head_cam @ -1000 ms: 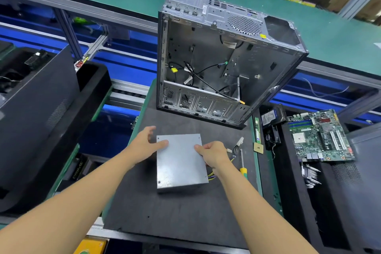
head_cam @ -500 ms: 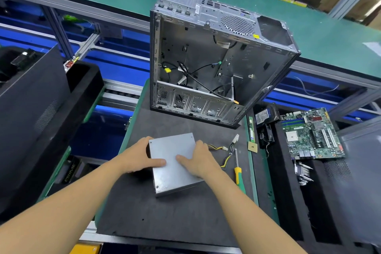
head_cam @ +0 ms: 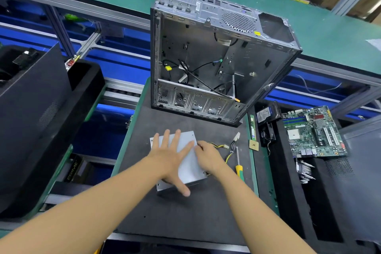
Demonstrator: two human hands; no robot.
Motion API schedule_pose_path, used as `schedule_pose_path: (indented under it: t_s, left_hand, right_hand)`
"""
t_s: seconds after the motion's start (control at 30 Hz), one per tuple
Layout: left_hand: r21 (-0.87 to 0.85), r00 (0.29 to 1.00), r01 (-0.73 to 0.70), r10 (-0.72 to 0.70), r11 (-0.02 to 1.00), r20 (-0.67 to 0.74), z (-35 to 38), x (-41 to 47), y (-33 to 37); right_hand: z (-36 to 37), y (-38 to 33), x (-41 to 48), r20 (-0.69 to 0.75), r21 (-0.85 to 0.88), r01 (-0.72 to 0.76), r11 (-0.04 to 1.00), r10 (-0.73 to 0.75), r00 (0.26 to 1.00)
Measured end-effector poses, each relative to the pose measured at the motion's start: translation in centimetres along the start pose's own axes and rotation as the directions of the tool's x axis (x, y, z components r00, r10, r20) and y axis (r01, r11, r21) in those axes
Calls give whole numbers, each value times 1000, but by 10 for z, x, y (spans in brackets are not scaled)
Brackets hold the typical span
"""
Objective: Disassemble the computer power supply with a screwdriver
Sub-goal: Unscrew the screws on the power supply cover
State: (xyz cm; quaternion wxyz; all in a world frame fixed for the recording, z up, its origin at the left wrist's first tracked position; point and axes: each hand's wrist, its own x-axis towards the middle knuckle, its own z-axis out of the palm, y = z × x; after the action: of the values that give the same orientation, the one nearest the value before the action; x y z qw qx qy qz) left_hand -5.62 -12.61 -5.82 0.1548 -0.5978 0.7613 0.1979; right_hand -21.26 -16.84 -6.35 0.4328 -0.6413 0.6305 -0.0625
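PSU (head_cam: 190,166) sits flat on the desk (head_cam: 185,216), just in front of the open case (head_cam: 216,57). Fingers of the left hand (head_cam: 171,158) are spread, palm pressing its top. The right hand (head_cam: 208,156) is curled over its right edge, by the cables (head_cam: 228,153). Nearby on the right lies the screwdriver (head_cam: 238,164), untouched. Reads as squaring the box up before unscrewing. Advice: palm stays down so it can't slide, don't cover the cover screws, sweep cables aside, then seat the tip fully and push straight.

Left hand (head_cam: 171,158) flat on power supply (head_cam: 186,139); right hand (head_cam: 208,155) grips its right edge; screwdriver (head_cam: 239,166) beside.
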Motion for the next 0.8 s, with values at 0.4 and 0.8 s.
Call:
schedule_pose_path:
  t_s: [0.4, 0.8]
  left_hand:
    - [44, 978, -49, 57, 998, -201, 12, 11, 3]
    - [-981, 929, 188, -334, 54, 160, -22, -3, 12]
  right_hand:
    - [-11, 31, -2, 185, 460, -77, 885, -11, 983]
    - [-36, 42, -10, -291, 657, 294, 694, -127, 948]
